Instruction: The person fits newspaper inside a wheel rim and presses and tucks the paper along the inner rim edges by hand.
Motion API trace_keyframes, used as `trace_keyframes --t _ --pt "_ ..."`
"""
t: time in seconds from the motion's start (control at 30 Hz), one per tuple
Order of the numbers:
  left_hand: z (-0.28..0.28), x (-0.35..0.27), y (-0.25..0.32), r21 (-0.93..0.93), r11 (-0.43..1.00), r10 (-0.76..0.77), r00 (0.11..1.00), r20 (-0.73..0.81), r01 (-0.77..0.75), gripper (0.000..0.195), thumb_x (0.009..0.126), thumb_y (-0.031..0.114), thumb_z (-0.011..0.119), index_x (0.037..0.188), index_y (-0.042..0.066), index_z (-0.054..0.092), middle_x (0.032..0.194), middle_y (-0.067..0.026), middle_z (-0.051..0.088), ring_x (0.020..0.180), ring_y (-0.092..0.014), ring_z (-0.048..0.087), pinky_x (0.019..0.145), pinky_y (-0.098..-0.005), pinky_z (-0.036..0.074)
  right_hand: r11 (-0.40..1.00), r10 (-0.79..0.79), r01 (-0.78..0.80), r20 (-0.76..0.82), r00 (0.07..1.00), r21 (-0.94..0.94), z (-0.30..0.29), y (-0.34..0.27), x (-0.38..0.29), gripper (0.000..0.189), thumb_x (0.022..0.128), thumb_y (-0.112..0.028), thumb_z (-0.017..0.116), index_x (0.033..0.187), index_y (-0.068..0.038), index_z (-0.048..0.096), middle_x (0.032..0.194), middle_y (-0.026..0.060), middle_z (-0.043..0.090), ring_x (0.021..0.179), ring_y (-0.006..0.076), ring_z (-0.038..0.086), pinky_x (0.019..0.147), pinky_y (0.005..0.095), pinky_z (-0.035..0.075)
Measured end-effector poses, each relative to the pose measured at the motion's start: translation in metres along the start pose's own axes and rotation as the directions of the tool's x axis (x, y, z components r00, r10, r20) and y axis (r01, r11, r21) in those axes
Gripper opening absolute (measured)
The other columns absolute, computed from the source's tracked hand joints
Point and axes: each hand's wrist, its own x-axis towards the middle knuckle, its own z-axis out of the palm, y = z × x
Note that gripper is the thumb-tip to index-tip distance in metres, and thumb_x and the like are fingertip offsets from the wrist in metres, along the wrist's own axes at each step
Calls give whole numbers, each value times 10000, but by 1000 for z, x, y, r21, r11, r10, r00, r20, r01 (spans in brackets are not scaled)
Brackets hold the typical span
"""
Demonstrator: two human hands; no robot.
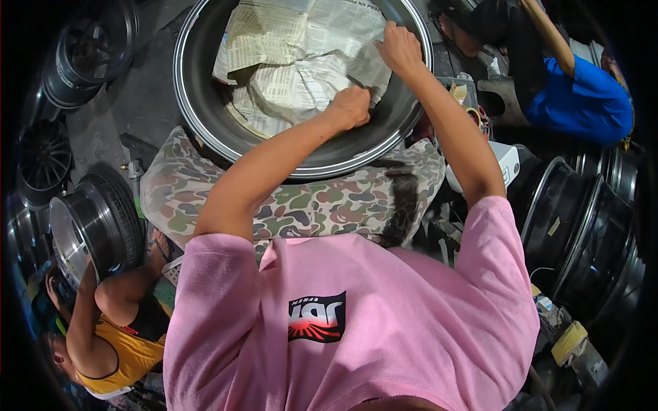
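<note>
A large wheel rim (186,110) with a polished lip lies face up across my lap, at the top of the view. Sheets of newspaper (277,46) cover its inside, creased and overlapping. Curled into a fist, my left hand (352,107) grips the paper's lower right edge; its fingertips are hidden beneath. Farther up, my right hand (401,49) pinches the right edge of the same paper, close to the rim's inner wall. Between both hands a flap of newsprint is bent.
Several wheel rims (552,205) stand at the right, others (74,67) at the left. A person in yellow (110,354) handles a rim with a tire (95,231) at lower left. Another person in blue (581,103) sits at upper right, near a white box (506,159).
</note>
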Motion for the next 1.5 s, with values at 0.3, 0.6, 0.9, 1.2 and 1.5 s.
trace_keyframes --t 0.3,0.6,0.9,1.2,1.5 --pt "11 -3 -31 -153 955 -247 967 58 253 484 759 289 680 1101 -25 545 1106 -239 616 1035 -385 601 861 -426 503 992 124 -119 217 968 -35 24 -8 18 438 761 -343 727 962 20 588 902 191 672 840 375 662 724 446 535" --pt "4 -5 -53 -638 544 -414 836 360 545 460 854 413 645 753 -34 600 611 -113 620 460 -159 593 422 -293 528 983 170 -184 362 917 5 -5 -28 -18 474 768 -298 715 1048 38 531 982 227 643 930 389 641 799 444 525" --pt "12 6 -62 -603 614 -291 857 426 509 452 835 415 639 843 -36 627 712 -170 662 571 -246 656 518 -352 559 946 260 -310 356 898 92 8 -25 -21 258 778 -111 581 1007 5 554 956 266 643 940 415 630 826 466 512" --pt "-32 -8 9 -88 972 -211 973 98 220 675 705 602 694 974 -16 663 992 -202 669 938 -342 654 812 -407 529 989 71 -63 -56 996 131 -32 -17 20 192 749 -140 615 933 -88 591 867 190 650 817 408 620 705 503 481" --pt "11 8 0 68 988 155 877 -455 -139 553 786 496 639 894 -46 640 828 -230 655 789 -381 654 673 -429 538 978 34 14 -226 973 207 -24 -24 47 135 737 -92 588 868 -58 598 813 226 617 796 440 596 705 533 465"
